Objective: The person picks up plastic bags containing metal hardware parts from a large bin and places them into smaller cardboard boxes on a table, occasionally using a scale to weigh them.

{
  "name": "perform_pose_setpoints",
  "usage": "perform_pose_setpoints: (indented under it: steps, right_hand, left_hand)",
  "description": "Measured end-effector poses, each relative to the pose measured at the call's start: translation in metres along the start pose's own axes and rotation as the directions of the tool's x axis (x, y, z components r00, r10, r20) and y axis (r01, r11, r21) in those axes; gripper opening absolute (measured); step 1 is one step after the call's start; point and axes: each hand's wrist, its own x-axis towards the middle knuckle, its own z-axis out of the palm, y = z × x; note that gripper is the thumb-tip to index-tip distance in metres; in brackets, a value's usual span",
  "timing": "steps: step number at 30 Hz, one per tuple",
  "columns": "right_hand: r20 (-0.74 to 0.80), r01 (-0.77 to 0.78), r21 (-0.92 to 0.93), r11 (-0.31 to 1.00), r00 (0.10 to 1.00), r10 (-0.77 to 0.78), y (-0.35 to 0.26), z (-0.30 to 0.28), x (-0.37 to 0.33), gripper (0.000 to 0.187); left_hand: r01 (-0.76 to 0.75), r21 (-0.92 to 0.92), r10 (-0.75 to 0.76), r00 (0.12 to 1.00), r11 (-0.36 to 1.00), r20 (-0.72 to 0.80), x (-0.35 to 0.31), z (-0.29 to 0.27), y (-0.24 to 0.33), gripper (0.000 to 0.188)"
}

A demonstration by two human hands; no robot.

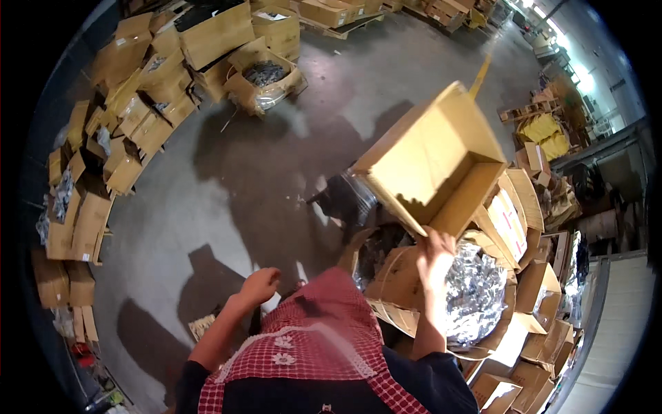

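My right hand [434,257] grips the lower edge of an open cardboard box [431,159] and holds it tilted up in front of me, its empty inside facing right. Below it stands another carton holding a clear bag of shiny metal parts [476,293]. My left hand [261,284] hangs lower at the left, fingers curled loosely, with nothing visible in it. It is above the grey concrete floor [227,186]. A red checked cloth [310,338] covers my chest.
Open cartons [531,276] crowd the right side. More cardboard boxes [131,110] line the left and far edge, one holding a bag of dark metal parts [265,74]. A yellow floor line [480,72] runs away at the back.
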Motion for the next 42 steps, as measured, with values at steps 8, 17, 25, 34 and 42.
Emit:
perform_pose_setpoints:
  steps: [8, 17, 25, 34, 42]
  right_hand:
    - [0.513, -0.313, -0.268, 0.911, 0.755, 0.410, 0.049, 0.278, 0.014, 0.010]
    - [0.997, -0.301, -0.069, 0.951, -0.049, 0.057, 0.077, 0.439, 0.087, 0.041]
    - [0.921, -0.699, 0.014, 0.715, 0.287, 0.262, 0.176, 0.564, 0.351, 0.023]
    - [0.701, -0.725, 0.015, 0.689, 0.499, 0.510, 0.164, 0.640, 0.688, 0.029]
    - [0.562, -0.171, 0.128, 0.977, 0.824, 0.070, 0.160, 0.718, 0.898, 0.023]
  left_hand:
    - [0.011, 0.036, -0.009, 0.998, 0.999, -0.069, 0.164, -0.114, -0.103, 0.031]
    - [0.656, 0.166, -0.673, 0.736, 0.736, 0.074, 0.214, -0.209, -0.267, 0.033]
    - [0.803, -0.071, -0.784, 0.594, 0.592, 0.183, 0.392, -0.304, -0.299, 0.034]
    - [0.446, 0.175, -0.456, 0.890, 0.878, 0.019, 0.814, -0.500, -0.298, 0.036]
    - [0.280, -0.540, -0.010, 0.893, 0.794, 0.450, 1.221, -0.745, 0.053, 0.085]
